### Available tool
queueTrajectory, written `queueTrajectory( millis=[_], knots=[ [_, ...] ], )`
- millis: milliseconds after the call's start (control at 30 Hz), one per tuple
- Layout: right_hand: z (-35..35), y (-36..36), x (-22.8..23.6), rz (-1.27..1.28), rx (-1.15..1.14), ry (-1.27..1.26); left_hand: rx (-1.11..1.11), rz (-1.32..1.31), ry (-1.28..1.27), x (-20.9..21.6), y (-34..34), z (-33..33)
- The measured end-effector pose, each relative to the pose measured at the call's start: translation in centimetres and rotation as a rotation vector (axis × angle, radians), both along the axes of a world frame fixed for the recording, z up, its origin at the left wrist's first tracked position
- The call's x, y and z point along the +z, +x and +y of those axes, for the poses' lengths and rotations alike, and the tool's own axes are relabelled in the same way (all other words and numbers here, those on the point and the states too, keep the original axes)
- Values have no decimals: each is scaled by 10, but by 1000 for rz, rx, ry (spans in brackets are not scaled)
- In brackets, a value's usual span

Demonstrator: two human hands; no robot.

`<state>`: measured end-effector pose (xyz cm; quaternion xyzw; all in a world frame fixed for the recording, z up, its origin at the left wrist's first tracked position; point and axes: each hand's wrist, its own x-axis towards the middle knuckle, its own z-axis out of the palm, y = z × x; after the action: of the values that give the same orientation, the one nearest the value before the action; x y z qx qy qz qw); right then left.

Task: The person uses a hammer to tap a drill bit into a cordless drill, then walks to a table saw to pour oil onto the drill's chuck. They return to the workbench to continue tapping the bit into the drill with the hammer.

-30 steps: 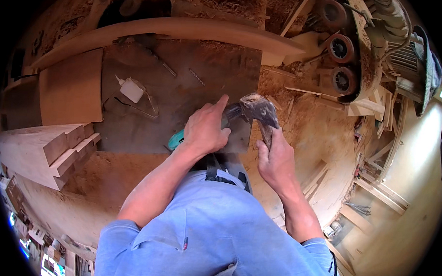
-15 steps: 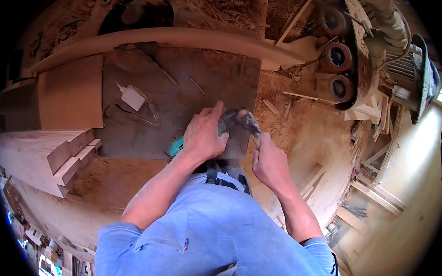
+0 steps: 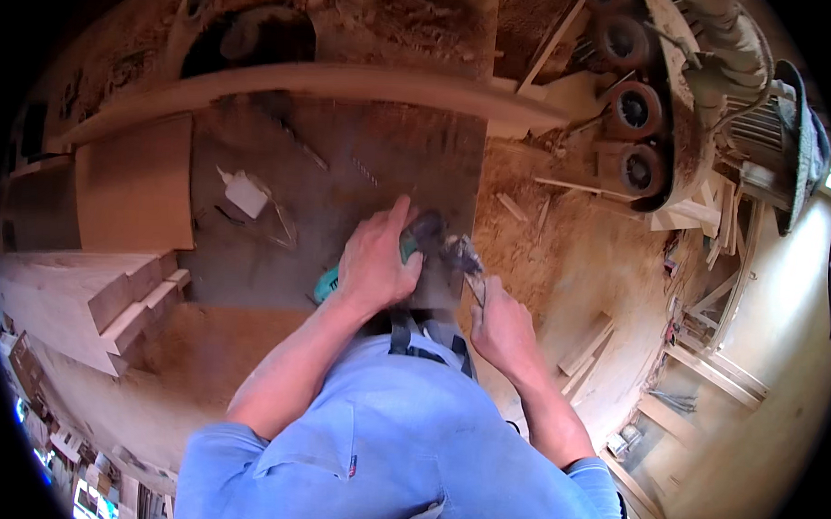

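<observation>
Beneath my left hand (image 3: 375, 263) lies a teal power tool (image 3: 325, 285) with a dark front end (image 3: 426, 231). My fingers close over its body and hide most of it, so its exact kind is unclear. My right hand (image 3: 505, 325) grips the short light handle of a hammer (image 3: 461, 256). The hammer's worn metal head is just right of the tool's dark end, slightly blurred. Both hands are at the near right corner of a dark tabletop (image 3: 250, 286).
On the tabletop lie a white glue bottle (image 3: 246, 195), a drill bit (image 3: 365, 171) and a dark thin tool (image 3: 305, 148). A long curved board (image 3: 348, 81) spans the far edge. Stepped wooden blocks (image 3: 112, 290) sit at left. Wheeled machinery (image 3: 637, 139) stands far right.
The hammer head has come down and away from the tool's dark end, leaving a small gap. My left hand stays on the teal tool. The view has shifted slightly.
</observation>
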<state>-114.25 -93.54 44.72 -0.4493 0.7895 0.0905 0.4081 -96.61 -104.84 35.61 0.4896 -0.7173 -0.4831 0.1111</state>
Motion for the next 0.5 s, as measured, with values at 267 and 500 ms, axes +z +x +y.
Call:
queueTrajectory(
  millis=[267,500],
  knots=[
    [-4,-4,-18,-26,-25,-140,46,111,-191,-7,-2,1],
    [-14,2,-11,-42,-170,-322,20,222,-335,-15,4,0]
  ],
)
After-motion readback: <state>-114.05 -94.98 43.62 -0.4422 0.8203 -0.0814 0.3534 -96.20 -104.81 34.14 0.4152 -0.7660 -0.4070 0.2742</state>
